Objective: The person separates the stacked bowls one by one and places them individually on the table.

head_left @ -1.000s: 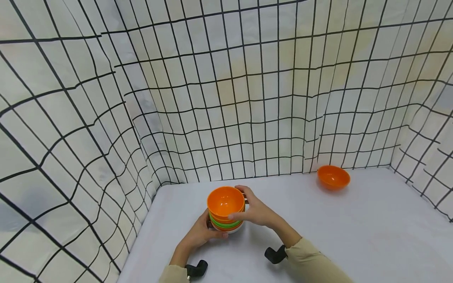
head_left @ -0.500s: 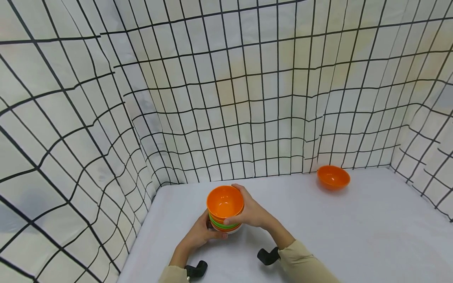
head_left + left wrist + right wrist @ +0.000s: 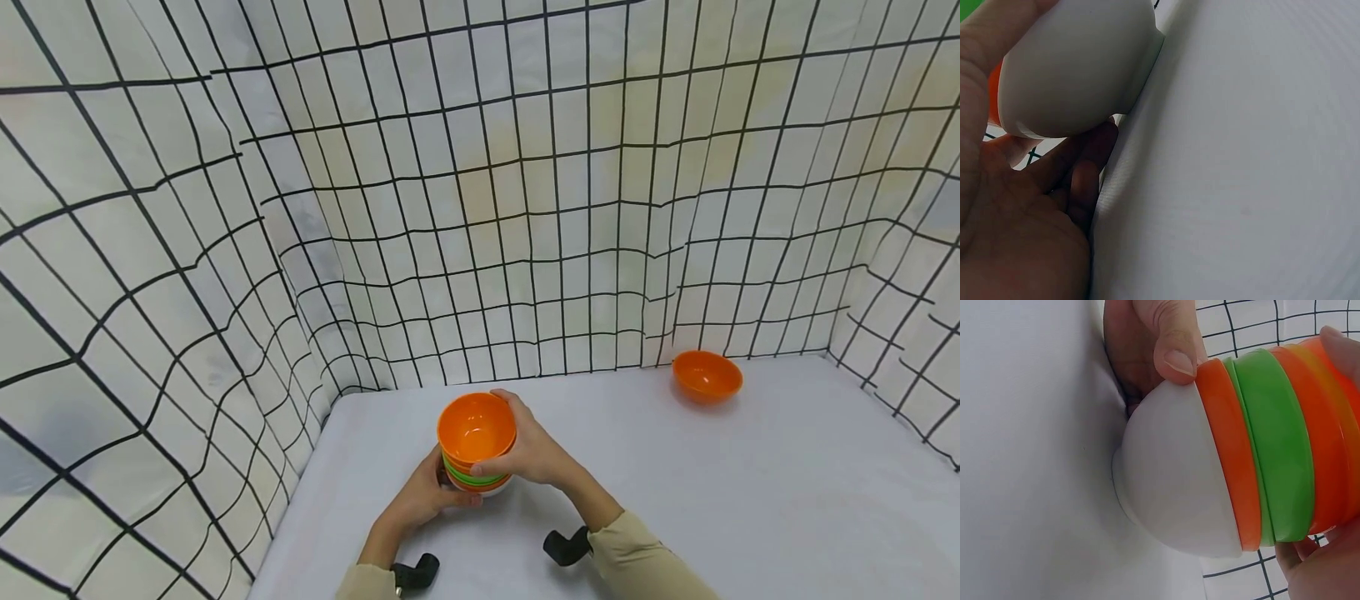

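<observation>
A nested stack of bowls stands upright on the white table, with an orange bowl on top. In the right wrist view, the white bowl at the bottom has its foot on the cloth, and orange and green bowls sit inside it in layers. My left hand holds the white bowl low on its left side, thumb in front and fingers behind. My right hand grips the upper orange bowls from the right, its thumb across the front and its fingers round the far side.
Another orange bowl sits alone at the back right of the table. White walls with black grid lines rise behind and at both sides. A black wrist mount juts from the right sleeve, and another from the left.
My right hand has shifted slightly left and closed more snugly round the upper bowls. The stack and my left hand have stayed nearly still.
</observation>
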The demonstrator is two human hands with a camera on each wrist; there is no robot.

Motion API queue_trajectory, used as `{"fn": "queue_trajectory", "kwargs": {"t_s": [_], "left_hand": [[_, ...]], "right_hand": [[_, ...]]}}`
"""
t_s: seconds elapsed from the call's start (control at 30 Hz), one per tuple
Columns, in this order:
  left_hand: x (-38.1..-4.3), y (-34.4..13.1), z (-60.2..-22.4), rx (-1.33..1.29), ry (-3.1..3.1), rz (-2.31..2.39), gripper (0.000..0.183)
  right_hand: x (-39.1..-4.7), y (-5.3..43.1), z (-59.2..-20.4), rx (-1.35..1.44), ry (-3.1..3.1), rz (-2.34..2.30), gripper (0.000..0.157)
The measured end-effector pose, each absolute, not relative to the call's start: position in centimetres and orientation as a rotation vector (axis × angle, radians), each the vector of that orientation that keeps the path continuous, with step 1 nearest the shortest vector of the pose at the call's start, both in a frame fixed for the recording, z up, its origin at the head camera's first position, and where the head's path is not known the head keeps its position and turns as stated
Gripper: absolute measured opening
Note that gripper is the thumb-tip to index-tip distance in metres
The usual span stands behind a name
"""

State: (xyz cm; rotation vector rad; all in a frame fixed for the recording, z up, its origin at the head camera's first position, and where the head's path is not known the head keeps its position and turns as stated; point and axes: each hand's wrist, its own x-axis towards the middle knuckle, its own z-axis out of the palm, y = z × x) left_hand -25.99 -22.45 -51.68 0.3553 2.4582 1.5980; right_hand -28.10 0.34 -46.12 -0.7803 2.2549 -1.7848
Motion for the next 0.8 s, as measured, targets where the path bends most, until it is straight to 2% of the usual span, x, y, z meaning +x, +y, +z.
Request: {"fn": "queue_trajectory", "kwargs": {"t_s": [0.27,0.8], "left_hand": [[-26.0,-22.6,-51.7,0.315,2.46,1.595,0.091],[-26.1,-22.6,-51.7,0.341,2.46,1.579,0.084]], "right_hand": [[-28.3,0.8,-45.3,-0.817,2.263,-1.832,0.107],[-27.8,2.3,-43.4,-0.768,2.316,-1.864,0.111]]}}
